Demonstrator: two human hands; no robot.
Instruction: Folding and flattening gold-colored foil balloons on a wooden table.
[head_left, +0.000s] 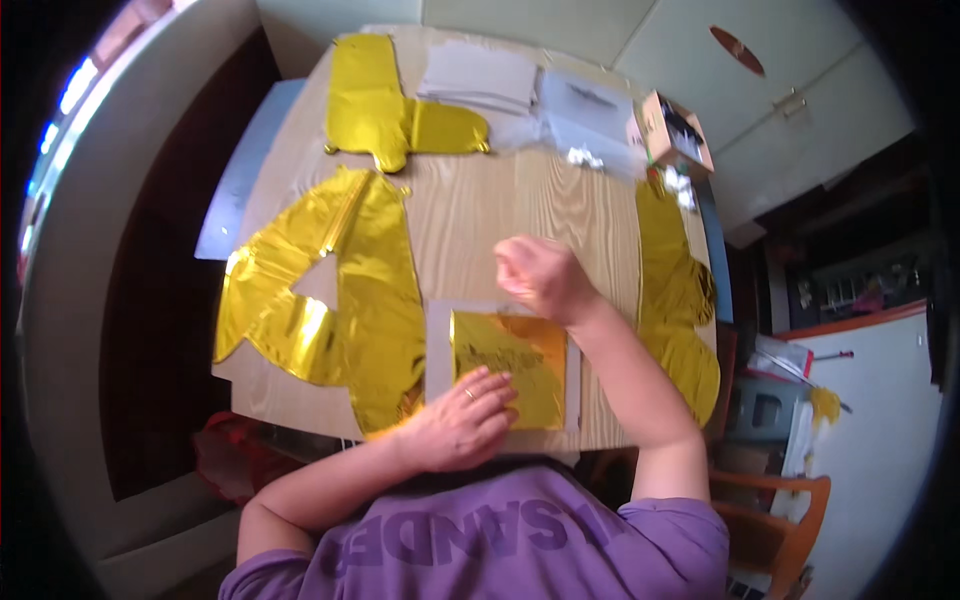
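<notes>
Pale wood grain is running across the table (480, 215), which is filling the middle of the view with cupboard doors (760, 90) behind it at twelve to one o'clock. At about six o'clock on the table, a clear packet (500, 365) holding a folded gold foil balloon (520, 350) is lying flat near the front edge. The left hand (460, 425) is pressing down on the packet's lower left corner, fingers spread flat, a ring showing on one finger. The right hand (540, 278) is hovering just above the packet's upper edge, curled into a closed fist; whether it is pinching anything I cannot tell. To the nine o'clock side, a large flat gold balloon (320, 300) is lying spread out beside the packet. Another gold balloon (395, 110) is lying at eleven o'clock, and a third (680, 300) is draping over the table's edge at three o'clock. More clear packets (530, 90) and a small open cardboard box (672, 130) are sitting at twelve to one o'clock.
</notes>
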